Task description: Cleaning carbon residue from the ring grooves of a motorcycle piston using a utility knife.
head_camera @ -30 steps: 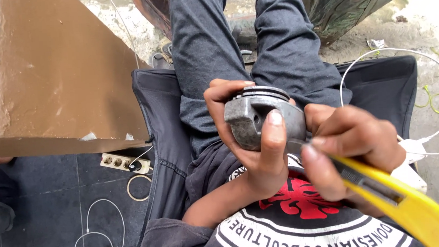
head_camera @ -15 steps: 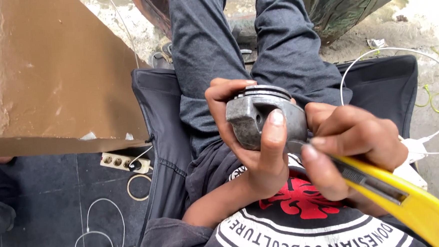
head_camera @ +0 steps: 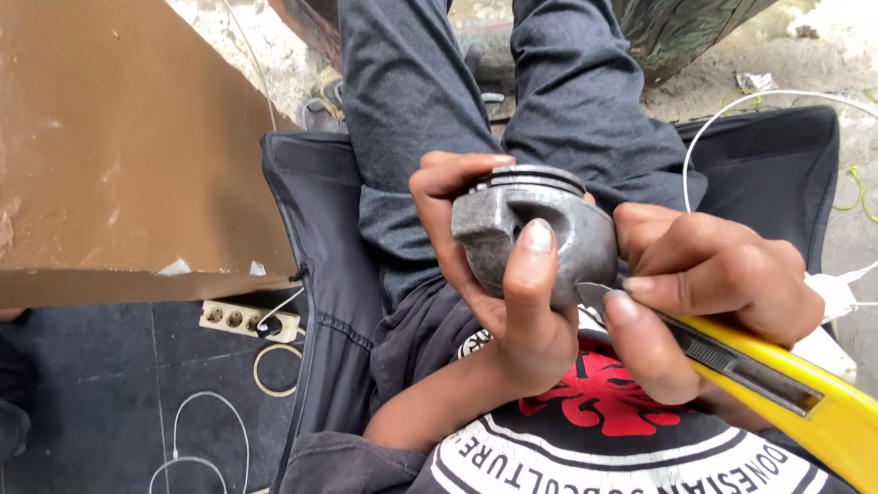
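Count: two hands, left (head_camera: 507, 304) and right (head_camera: 707, 288), one grey metal piston (head_camera: 538, 227), one yellow utility knife (head_camera: 807, 398), one white power strip (head_camera: 251, 320), one brown board (head_camera: 93, 145).

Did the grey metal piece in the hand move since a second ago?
No. The grey metal piece, gripped by the left hand, sits at the same spot against the dark seat edge behind it; the yellow knife in the right hand stays put too.

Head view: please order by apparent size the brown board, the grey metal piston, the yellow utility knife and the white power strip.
1. brown board
2. yellow utility knife and grey metal piston, in the hands: look alike, both near the camera, knife partly cut off, so unranked
3. white power strip
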